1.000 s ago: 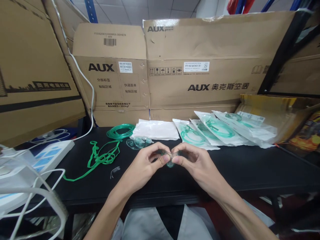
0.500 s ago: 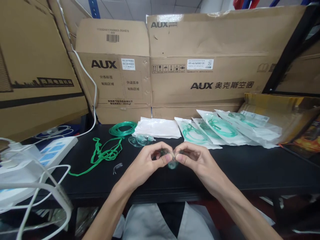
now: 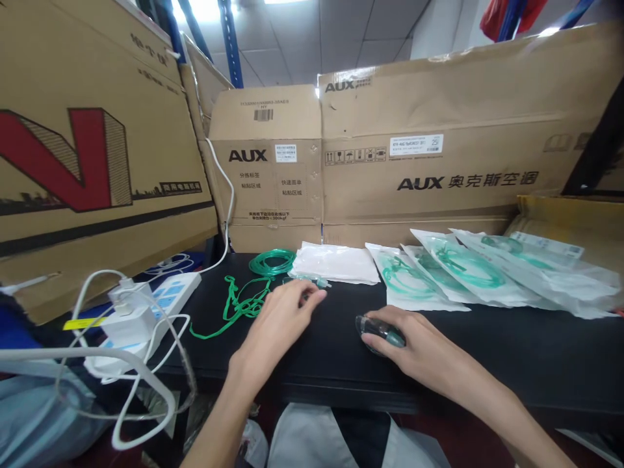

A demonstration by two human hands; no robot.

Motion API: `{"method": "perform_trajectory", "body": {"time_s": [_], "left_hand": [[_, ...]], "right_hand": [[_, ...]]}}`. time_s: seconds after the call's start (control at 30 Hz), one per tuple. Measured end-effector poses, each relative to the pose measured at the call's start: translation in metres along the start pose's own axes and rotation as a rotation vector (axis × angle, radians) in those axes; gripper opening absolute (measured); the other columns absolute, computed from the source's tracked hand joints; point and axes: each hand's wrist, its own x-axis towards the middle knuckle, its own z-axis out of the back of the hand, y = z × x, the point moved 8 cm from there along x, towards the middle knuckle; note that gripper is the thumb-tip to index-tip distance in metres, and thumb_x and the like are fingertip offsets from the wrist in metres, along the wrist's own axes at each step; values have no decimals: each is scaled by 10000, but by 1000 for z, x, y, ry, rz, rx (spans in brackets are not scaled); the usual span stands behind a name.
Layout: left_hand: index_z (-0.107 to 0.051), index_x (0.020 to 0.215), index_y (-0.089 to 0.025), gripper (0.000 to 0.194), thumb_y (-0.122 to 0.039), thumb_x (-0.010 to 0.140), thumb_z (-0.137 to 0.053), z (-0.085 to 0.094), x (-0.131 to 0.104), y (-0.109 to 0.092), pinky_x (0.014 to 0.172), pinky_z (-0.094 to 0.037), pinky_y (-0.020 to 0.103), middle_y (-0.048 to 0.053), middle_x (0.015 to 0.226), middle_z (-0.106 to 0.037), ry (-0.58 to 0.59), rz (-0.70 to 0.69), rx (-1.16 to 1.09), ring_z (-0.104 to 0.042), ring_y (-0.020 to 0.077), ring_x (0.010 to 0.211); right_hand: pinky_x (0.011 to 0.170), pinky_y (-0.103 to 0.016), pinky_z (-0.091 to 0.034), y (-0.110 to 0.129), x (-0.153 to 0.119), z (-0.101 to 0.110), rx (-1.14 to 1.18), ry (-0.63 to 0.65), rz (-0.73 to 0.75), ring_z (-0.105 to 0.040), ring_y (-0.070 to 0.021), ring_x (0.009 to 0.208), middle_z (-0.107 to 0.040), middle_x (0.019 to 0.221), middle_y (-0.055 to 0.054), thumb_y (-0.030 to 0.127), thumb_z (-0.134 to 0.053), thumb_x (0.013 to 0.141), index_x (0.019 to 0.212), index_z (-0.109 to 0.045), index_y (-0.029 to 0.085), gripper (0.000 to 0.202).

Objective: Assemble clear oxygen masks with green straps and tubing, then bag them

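Observation:
My right hand (image 3: 407, 335) is closed on a clear, green-tinted plastic mask (image 3: 377, 333), held low over the black tabletop. Its rim faces left, and my thumb and fingers cover part of it. My left hand (image 3: 292, 309) is at the near side of a clear plastic piece with a small connector (image 3: 319, 281), mostly hidden behind it. The thumb sticks out to the right, apart from the curled fingers, with nothing visible between them. Left of that hand lies a tangled green strap (image 3: 238, 302). A coil of green tubing (image 3: 268, 262) rests just behind it.
Flat white packets (image 3: 338, 261) lie at the back middle. Several clear-fronted packs with green tubing (image 3: 463, 270) overlap at the right. A white power strip (image 3: 175, 292) with plugs and looping cables occupies the left. Cardboard boxes (image 3: 419, 162) wall off the back.
My hands, together at the mask half a second ago, have parted. The right carries the mask to the right; the left has moved toward the clear piece. The view has turned left and up.

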Motion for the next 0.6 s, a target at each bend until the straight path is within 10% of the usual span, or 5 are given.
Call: {"method": "perform_trajectory", "body": {"time_s": [0.3, 0.6], "left_hand": [[-734, 1183, -145, 371, -399, 935, -630, 50, -1, 108, 929, -458, 416, 169, 1207, -700, -53, 353, 507, -618, 371, 1155], [-794, 975, -248, 254, -333, 963, -555, 50, 6, 95, 863, -443, 371, 92, 1098, -703, -171, 267, 476, -628, 306, 1050]], "right_hand": [[1211, -451, -330, -9, -1, 2, -170, 55, -102, -421, -296, 1473, -453, 1585, -20, 634, -487, 971, 1448, -563, 371, 550], [1211, -462, -353, -7, -3, -5, -173, 72, -56, -463, -282, 1442, -475, 1561, -16, 587, -519, 987, 1402, -603, 365, 478]]}}
